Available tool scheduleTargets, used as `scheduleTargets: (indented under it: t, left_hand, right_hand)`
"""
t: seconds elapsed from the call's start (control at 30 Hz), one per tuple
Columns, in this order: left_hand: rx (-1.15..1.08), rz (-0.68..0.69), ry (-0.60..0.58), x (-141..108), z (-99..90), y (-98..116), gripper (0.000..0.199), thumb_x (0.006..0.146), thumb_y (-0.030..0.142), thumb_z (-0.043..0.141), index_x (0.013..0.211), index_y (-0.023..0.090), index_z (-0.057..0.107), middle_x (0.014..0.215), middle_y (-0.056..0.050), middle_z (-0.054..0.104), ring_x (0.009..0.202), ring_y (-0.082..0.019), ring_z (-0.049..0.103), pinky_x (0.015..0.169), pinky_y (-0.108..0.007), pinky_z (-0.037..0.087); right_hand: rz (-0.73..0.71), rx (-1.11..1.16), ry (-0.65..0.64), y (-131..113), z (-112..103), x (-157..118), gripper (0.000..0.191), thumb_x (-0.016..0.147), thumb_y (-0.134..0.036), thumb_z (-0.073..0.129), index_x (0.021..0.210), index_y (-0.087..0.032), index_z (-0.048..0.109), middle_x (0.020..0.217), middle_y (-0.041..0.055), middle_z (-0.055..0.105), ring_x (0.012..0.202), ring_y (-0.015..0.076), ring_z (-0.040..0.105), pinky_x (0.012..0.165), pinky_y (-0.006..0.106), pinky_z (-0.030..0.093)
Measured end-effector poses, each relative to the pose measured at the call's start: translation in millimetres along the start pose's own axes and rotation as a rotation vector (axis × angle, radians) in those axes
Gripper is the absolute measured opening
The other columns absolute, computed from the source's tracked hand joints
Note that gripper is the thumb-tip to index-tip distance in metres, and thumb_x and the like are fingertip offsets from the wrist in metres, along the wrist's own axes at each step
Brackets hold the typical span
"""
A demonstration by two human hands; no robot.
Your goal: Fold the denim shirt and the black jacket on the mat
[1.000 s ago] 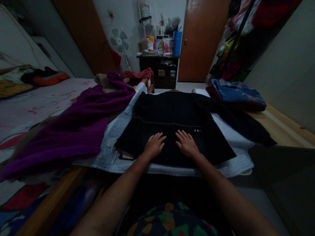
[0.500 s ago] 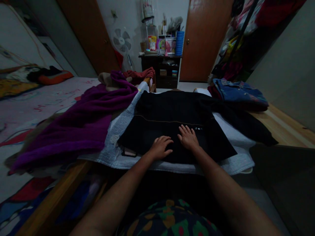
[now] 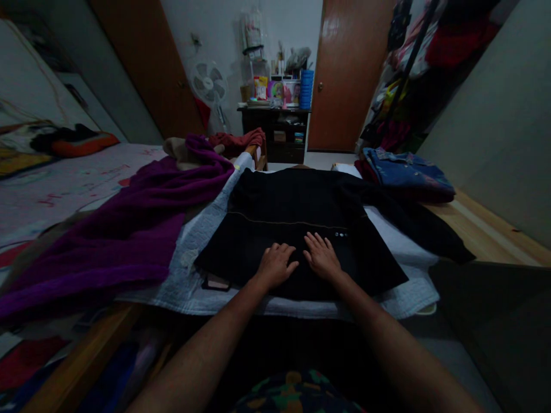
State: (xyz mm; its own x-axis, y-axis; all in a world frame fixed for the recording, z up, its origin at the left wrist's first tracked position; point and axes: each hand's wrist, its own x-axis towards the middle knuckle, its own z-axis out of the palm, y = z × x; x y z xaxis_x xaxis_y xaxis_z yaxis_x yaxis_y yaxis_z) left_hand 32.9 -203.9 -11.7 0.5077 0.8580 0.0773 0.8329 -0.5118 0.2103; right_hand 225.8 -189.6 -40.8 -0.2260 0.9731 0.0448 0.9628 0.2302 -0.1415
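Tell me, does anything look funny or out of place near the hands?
Yes, a little: a small flat thing peeks out from under the black top at its near left edge. It looks odd half-covered there. I can't tell what it is.

a pale quilted cloth [image 3: 181, 284] bears a black garment [image 3: 288, 198] lying flat.

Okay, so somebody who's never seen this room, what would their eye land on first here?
Probably the black garment spread across the middle, with the left hand and right hand on it. Next might come the purple cloth draped left of it, then the folded blue garment at the right.
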Motion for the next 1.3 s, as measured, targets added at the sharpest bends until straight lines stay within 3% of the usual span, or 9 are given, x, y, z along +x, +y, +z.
scheduleTargets:
  t: [0.23, 0.4, 0.53, 0.6, 0.67, 0.77, 0.93, 1.13, 1.3]
  left_hand:
    - [0.086, -0.057, -0.006, 34, 6.0, 12, 0.037, 0.093, 0.043, 0.043, 0.122, 0.024, 0.052, 0.107, -0.008, 0.063, 0.099, -0.024, 0.058, 0.086, -0.038, 0.042]
    - [0.097, -0.049, 0.041, 66, 3.2, 12, 0.031, 0.093, 0.041, 0.042, 0.102, 0.02, 0.064, 0.105, -0.011, 0.064, 0.102, -0.026, 0.057, 0.089, -0.04, 0.041]
    - [0.029, 0.028, 0.145, 95, 11.6, 11, 0.042, 0.09, 0.037, 0.047, 0.129, 0.022, 0.051, 0.14, -0.008, 0.046, 0.13, -0.025, 0.038, 0.107, -0.041, 0.03]
    - [-0.009, -0.007, 0.103, 105, 21.9, 10, 0.054, 0.089, 0.042, 0.046, 0.14, 0.023, 0.039, 0.149, -0.005, 0.036, 0.138, -0.025, 0.027, 0.112, -0.045, 0.023]
    - [-0.03, -0.069, 0.048, 109, 32.5, 8, 0.059, 0.089, 0.05, 0.042, 0.142, 0.025, 0.035, 0.152, -0.004, 0.032, 0.141, -0.027, 0.022, 0.113, -0.049, 0.019]
    - [-0.037, -0.093, 0.026, 108, 41.7, 6, 0.062, 0.088, 0.056, 0.039, 0.143, 0.027, 0.035, 0.154, -0.003, 0.029, 0.142, -0.028, 0.018, 0.114, -0.051, 0.016]
    - [-0.03, -0.082, 0.02, 105, 35.8, 7, 0.063, 0.087, 0.056, 0.041, 0.142, 0.026, 0.037, 0.153, -0.004, 0.029, 0.142, -0.029, 0.02, 0.113, -0.051, 0.017]
    - [0.002, -0.147, 0.025, 135, 21.4, 30, 0.06, 0.089, 0.057, 0.037, 0.129, 0.015, 0.052, 0.141, -0.014, 0.047, 0.137, -0.033, 0.029, 0.112, -0.055, 0.014]
    - [-0.02, 0.026, 0.026, 160, 39.2, 41, 0.059, 0.09, 0.052, 0.037, 0.141, 0.022, 0.039, 0.153, -0.006, 0.031, 0.141, -0.025, 0.022, 0.114, -0.046, 0.019]
  right_hand:
    - [0.131, -0.046, -0.049, 25, -14, 15, 0.062, 0.094, -0.048, 0.033, 0.145, -0.013, 0.033, 0.153, 0.0082, 0.027, 0.141, 0.0252, 0.02, 0.112, 0.041, 0.02]
    - [0.123, -0.017, -0.04, 29, -44, 33, 0.043, 0.092, -0.032, 0.038, 0.128, -0.016, 0.055, 0.133, 0.0109, 0.055, 0.123, 0.0244, 0.047, 0.103, 0.035, 0.032]
    - [0.257, -0.047, 0.208, 52, -78, 38, 0.038, 0.09, -0.024, 0.038, 0.121, -0.017, 0.059, 0.127, 0.0137, 0.055, 0.116, 0.0271, 0.048, 0.097, 0.036, 0.037]
    - [0.413, -0.069, 0.377, 73, -90, 39, 0.041, 0.088, -0.023, 0.041, 0.125, -0.013, 0.055, 0.129, 0.0185, 0.05, 0.118, 0.0319, 0.045, 0.096, 0.041, 0.037]
    - [0.551, -0.039, 0.446, 97, -98, 39, 0.044, 0.087, -0.023, 0.043, 0.128, -0.008, 0.051, 0.129, 0.0236, 0.048, 0.118, 0.0354, 0.043, 0.094, 0.045, 0.037]
    - [0.645, 0.186, 0.294, 132, -105, 43, 0.037, 0.089, -0.025, 0.041, 0.114, -0.006, 0.061, 0.114, 0.0236, 0.059, 0.107, 0.0323, 0.054, 0.086, 0.038, 0.041]
    - [0.605, 0.403, 0.121, 164, -108, 55, 0.04, 0.092, -0.032, 0.038, 0.081, -0.01, 0.07, 0.073, 0.0083, 0.068, 0.069, 0.0179, 0.063, 0.059, 0.022, 0.042]
    - [0.619, 0.444, 0.068, 172, -97, 73, 0.019, 0.08, -0.025, 0.056, 0.073, -0.012, 0.068, 0.064, 0.0026, 0.064, 0.052, 0.0112, 0.056, 0.05, 0.02, 0.038]
    - [0.646, 0.337, 0.11, 185, -100, 79, 0.011, 0.071, -0.018, 0.06, 0.079, -0.014, 0.066, 0.07, 0.0039, 0.064, 0.062, 0.0142, 0.059, 0.054, 0.022, 0.038]
